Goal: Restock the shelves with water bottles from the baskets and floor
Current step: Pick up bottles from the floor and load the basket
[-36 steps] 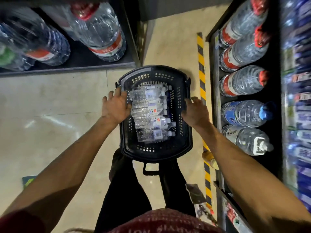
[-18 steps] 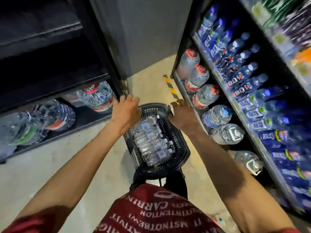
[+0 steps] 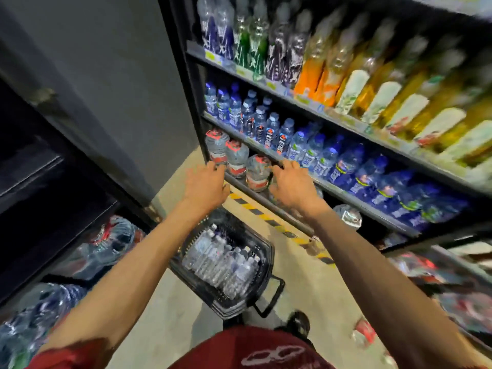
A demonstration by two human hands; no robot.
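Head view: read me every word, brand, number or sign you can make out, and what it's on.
Nothing is legible; there is motion blur throughout.
Blue-capped bottles: white label marks, unreadable.
Red-capped water bottles: red-and-white bands, no readable words.
Shelf-edge tags: blurred.
Small bottles in basket: labels too small.
Red shirt: white looped logo, no letters.

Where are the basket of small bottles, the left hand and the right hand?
basket (image 3: 229, 308): head view, on its near rim.
left hand (image 3: 205, 186): head view, back of the hand.
right hand (image 3: 290, 185): head view, back of the hand.
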